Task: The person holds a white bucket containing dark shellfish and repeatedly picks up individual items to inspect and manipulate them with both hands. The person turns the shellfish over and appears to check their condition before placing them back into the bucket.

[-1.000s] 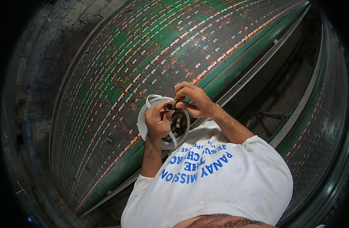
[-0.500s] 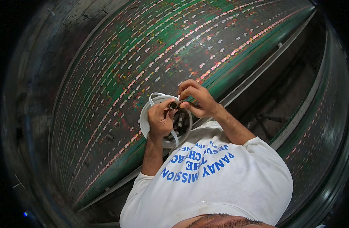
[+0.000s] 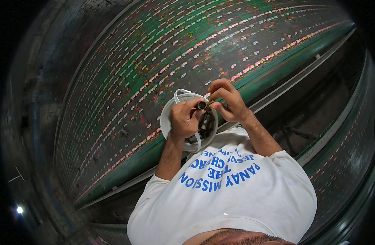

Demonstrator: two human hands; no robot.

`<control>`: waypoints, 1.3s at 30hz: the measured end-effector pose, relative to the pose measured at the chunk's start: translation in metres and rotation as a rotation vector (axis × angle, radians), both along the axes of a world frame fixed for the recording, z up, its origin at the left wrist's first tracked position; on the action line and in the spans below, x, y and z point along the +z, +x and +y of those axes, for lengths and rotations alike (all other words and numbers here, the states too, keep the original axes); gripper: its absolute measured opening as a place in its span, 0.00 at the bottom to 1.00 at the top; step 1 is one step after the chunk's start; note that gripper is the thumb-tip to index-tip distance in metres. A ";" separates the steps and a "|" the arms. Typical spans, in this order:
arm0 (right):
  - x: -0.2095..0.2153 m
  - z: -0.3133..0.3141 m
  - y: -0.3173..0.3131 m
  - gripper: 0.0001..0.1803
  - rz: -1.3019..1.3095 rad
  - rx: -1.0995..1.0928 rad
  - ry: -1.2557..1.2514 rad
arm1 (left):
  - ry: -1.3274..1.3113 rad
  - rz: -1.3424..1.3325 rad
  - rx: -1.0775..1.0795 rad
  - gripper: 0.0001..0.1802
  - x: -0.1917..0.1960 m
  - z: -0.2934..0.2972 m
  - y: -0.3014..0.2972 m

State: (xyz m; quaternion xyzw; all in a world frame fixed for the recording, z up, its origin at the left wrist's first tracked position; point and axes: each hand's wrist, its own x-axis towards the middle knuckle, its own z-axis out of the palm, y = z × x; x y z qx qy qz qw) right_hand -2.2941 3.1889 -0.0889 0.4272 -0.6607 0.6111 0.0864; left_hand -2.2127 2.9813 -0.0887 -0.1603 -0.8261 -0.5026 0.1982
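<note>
A dark, hollow metal fitting [image 3: 201, 105] with a round open end is held above a white bucket [image 3: 165, 122]. My left hand [image 3: 184, 119] is closed round it, thumb and forefinger at its rim. From the other side, my right hand [image 3: 231, 103] pinches at the fitting's side with thumb and fingertips; the exact contact is too small to tell. Inside the bucket lie several more dark metal pieces [image 3: 206, 125], partly hidden by my left hand. The bucket's white handle [image 3: 178, 96] arches up at its far side.
Beyond my hands stretches a long green and dark table [image 3: 126, 102], with rows of small pinkish-white printed shapes and colour specks. A pale rail [image 3: 293, 87] runs along its near edge. Past a dark gap at right stands another similar table [image 3: 338, 159]. A small dark object [image 3: 123, 132] lies on the left part.
My hands, the fitting and the bucket now appear a little farther right and higher in view, along with the table. My grip looks much the same.
</note>
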 end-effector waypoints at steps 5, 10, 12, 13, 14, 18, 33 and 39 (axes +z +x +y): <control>-0.006 -0.002 0.003 0.19 -0.035 -0.017 0.019 | -0.101 0.020 0.010 0.18 0.006 0.000 0.000; -0.003 -0.001 0.001 0.11 0.020 -0.009 0.018 | -0.085 0.031 0.003 0.18 0.012 0.002 -0.001; 0.001 -0.004 0.005 0.09 0.007 -0.025 -0.035 | -0.047 0.041 0.004 0.17 0.013 0.003 -0.002; -0.001 -0.005 0.004 0.11 0.013 -0.020 -0.038 | -0.019 0.047 0.005 0.17 0.012 0.004 -0.002; -0.004 -0.005 0.004 0.12 0.018 -0.014 -0.042 | 0.010 0.053 0.005 0.16 0.010 0.004 -0.002; -0.004 -0.007 0.004 0.16 0.019 -0.017 -0.045 | -0.023 0.047 0.024 0.15 0.004 -0.001 -0.001; -0.006 -0.008 0.006 0.18 0.083 -0.052 -0.013 | -0.066 0.072 -0.022 0.18 0.012 -0.003 -0.001; -0.006 -0.011 0.012 0.19 0.198 -0.129 -0.042 | 0.039 0.050 -0.025 0.14 0.008 -0.001 0.001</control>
